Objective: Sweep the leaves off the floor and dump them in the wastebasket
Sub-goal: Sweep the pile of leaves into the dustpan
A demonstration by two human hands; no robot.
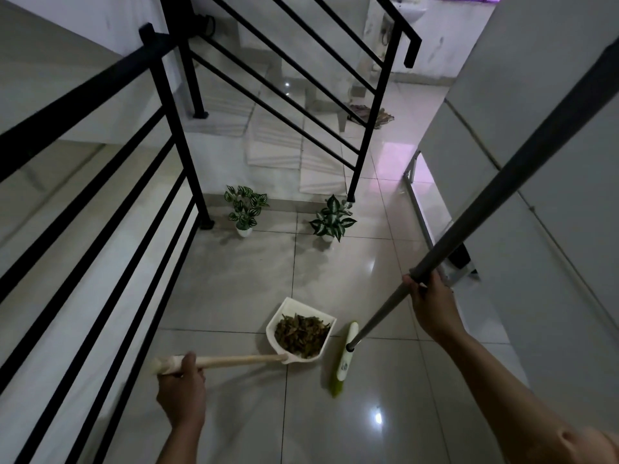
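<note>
Two hands, left (pixel 181 393) on one leaf-filled dustpan (pixel 298 329), right (pixel 432 306) on one broom (pixel 348 353)

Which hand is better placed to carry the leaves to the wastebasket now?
The left hand. It already grips the dustpan by its handle, and the leaves lie inside. The right hand is busy gripping the broom. No wastebasket is visible.

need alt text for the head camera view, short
A left hand grips the handle of a white dustpan full of dry leaves. The right hand grips a broom beside it, on a tiled floor.
</note>
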